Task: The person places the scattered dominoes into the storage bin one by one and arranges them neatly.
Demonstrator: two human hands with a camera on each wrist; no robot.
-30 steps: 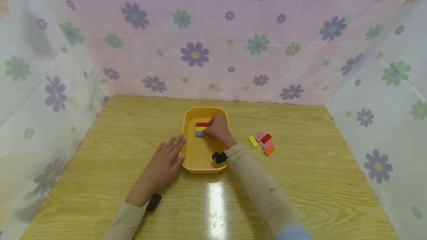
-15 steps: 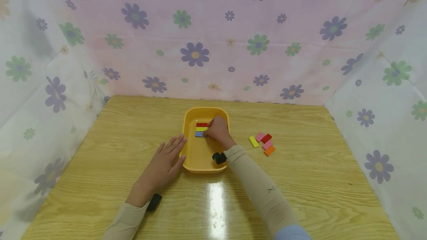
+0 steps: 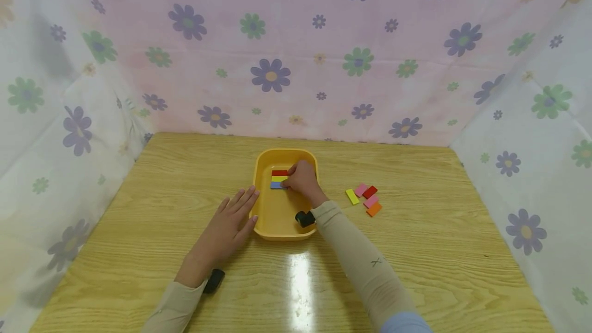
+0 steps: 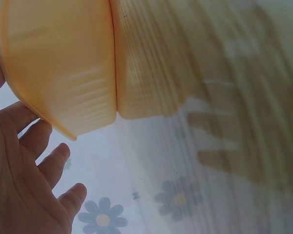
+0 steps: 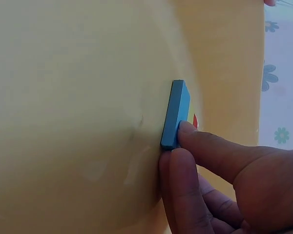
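Inside the yellow plastic tray (image 3: 279, 225), a red block (image 3: 279, 172), a yellow block (image 3: 279, 179) and a blue block (image 3: 277, 185) lie side by side in a row. My right hand (image 3: 302, 179) reaches into the tray and holds the blue block by its right end. In the right wrist view, the thumb (image 5: 205, 146) is on the block's face and fingertips are at its end. Fingers spread and nearly straight, my left hand (image 3: 226, 227) rests against the tray's left side. From the left wrist, its fingertips (image 4: 39, 134) show along the rim.
Right of the tray, loose flat blocks lie on the wooden table (image 3: 430, 240): a yellow one (image 3: 352, 197), a red one (image 3: 370, 191), an orange one (image 3: 374, 209) and two pink ones (image 3: 371, 201). A flowered cloth (image 3: 319, 81) encloses the table's back and sides.
Both hands stay nearly where they were. The row of blocks in the tray and the loose blocks outside show no clear movement.
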